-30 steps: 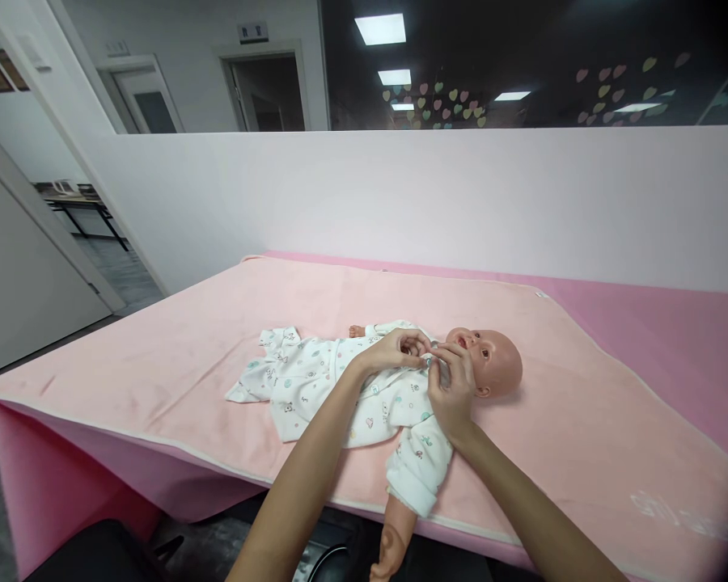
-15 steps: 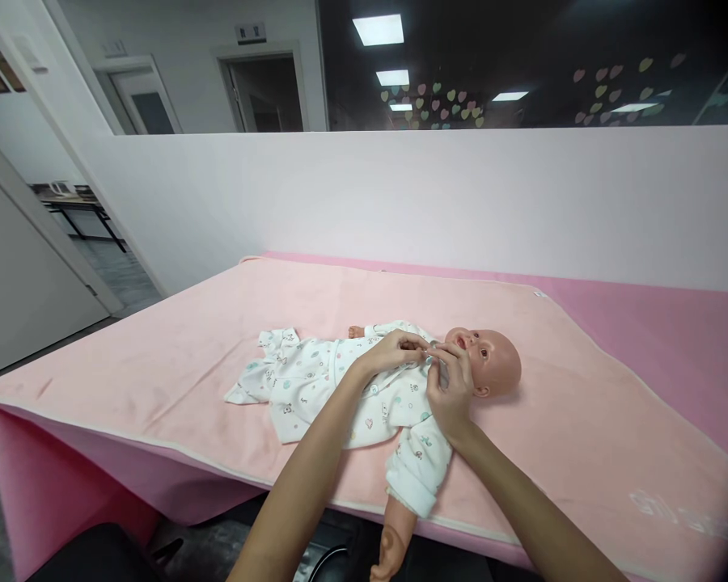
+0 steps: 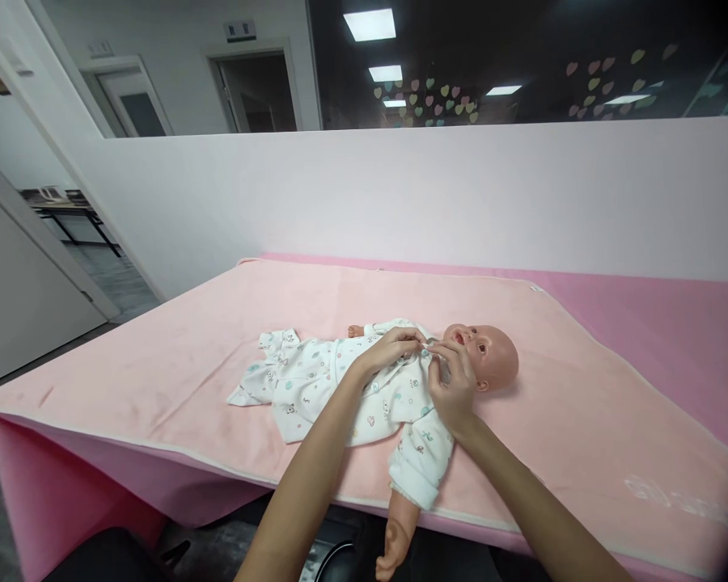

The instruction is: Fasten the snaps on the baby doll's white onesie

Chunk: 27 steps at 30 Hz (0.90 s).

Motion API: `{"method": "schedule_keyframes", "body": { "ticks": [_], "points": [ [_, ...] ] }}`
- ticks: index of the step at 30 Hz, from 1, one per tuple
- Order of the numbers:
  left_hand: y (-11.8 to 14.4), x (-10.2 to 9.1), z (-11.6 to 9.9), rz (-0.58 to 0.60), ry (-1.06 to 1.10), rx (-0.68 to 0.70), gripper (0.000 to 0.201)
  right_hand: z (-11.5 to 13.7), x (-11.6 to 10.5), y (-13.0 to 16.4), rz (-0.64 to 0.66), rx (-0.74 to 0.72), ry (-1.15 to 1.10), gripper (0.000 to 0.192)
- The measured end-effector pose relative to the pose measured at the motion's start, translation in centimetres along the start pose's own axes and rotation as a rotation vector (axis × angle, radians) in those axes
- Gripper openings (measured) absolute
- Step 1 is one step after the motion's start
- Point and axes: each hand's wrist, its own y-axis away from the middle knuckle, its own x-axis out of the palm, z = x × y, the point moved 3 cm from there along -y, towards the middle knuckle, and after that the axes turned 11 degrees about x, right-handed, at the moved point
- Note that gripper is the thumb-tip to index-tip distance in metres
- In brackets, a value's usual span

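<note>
A baby doll (image 3: 496, 356) lies on its back with its head to the right, dressed in a white printed shirt (image 3: 379, 408) and matching pants (image 3: 303, 372). At the shirt's neckline, just below the doll's chin, my left hand (image 3: 394, 347) pinches the fabric edge. My right hand (image 3: 452, 384) pinches the same neckline from the head side, its fingertips close to the left ones. The exact bit of cloth or fastener between the fingers is too small to make out. One doll arm (image 3: 399, 529) hangs over the table's near edge; the other lies on the far side.
Under the doll a light pink blanket (image 3: 175, 347) covers the table, over a darker pink cloth (image 3: 673, 331). A white wall (image 3: 400, 194) with a window stands behind. A dark chair (image 3: 115, 558) is at the lower left.
The camera view has shifted slightly. Both hands stay at the shirt's neckline, with only small finger movement. The doll lies as before.
</note>
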Motion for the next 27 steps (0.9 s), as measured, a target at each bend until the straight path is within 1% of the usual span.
{"method": "schedule_keyframes", "body": {
  "ticks": [2, 4, 6, 8, 11, 14, 16, 19, 22, 24, 27],
  "points": [
    [0.0, 0.0, -0.1, 0.001, 0.003, -0.004, 0.014, 0.6, -1.1, -0.2, 0.004, 0.003, 0.007, 0.023],
    [0.1, 0.1, -0.3, -0.005, 0.001, 0.000, 0.017, 1.2, -2.9, 0.3, 0.001, 0.025, 0.022, 0.021],
    [0.3, 0.1, -0.4, -0.002, 0.008, -0.003, 0.022, 1.5, -5.1, 1.5, -0.014, 0.073, 0.076, 0.019],
    [0.5, 0.2, -0.5, 0.016, 0.044, -0.021, 0.027, 1.3, -7.3, 3.3, -0.014, 0.107, 0.202, 0.017],
    [0.8, 0.1, -0.9, 0.044, 0.112, -0.035, 0.034, -0.2, -10.1, 6.1, 0.086, 0.192, 0.492, 0.016],
    [1.0, -0.1, -1.3, 0.082, 0.147, -0.029, 0.039, -2.5, -12.5, 8.1, 0.207, 0.260, 0.718, 0.029],
    [1.2, -0.3, -1.5, 0.124, 0.120, -0.028, 0.043, -3.7, -13.8, 9.0, 0.301, 0.286, 0.767, 0.030],
    [2.1, -0.5, -1.8, 0.146, -0.046, 0.017, 0.048, -4.6, -15.3, 9.6, 0.391, 0.348, 0.722, 0.027],
    [3.9, -0.7, -2.2, 0.071, -0.227, 0.079, 0.051, -4.3, -16.5, 9.6, 0.408, 0.435, 0.655, 0.027],
    [5.4, -1.0, -2.3, -0.035, -0.284, 0.109, 0.048, -3.8, -17.2, 9.4, 0.406, 0.510, 0.629, 0.030],
    [7.6, -2.1, -1.9, -0.216, -0.377, 0.105, 0.033, -3.3, -18.1, 9.3, 0.372, 0.646, 0.639, 0.034]
  ]
}}
